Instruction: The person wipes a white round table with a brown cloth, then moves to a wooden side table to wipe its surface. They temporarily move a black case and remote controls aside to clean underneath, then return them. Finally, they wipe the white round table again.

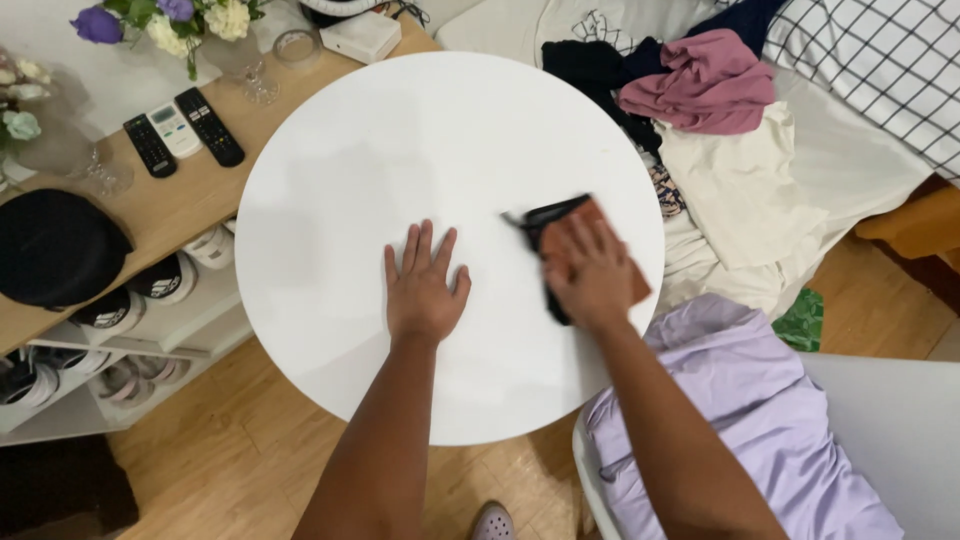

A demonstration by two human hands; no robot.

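Observation:
A round white table fills the middle of the view. My left hand lies flat on the tabletop, palm down, fingers spread, holding nothing. My right hand presses down on a small folded cloth, rust-brown with a black part, near the table's right edge. Most of the cloth is hidden under the hand.
A wooden shelf at the left holds three remote controls, a black hat, glass vases with flowers and shoes below. Clothes are piled on a bed at the right. A lilac garment lies on a white chair.

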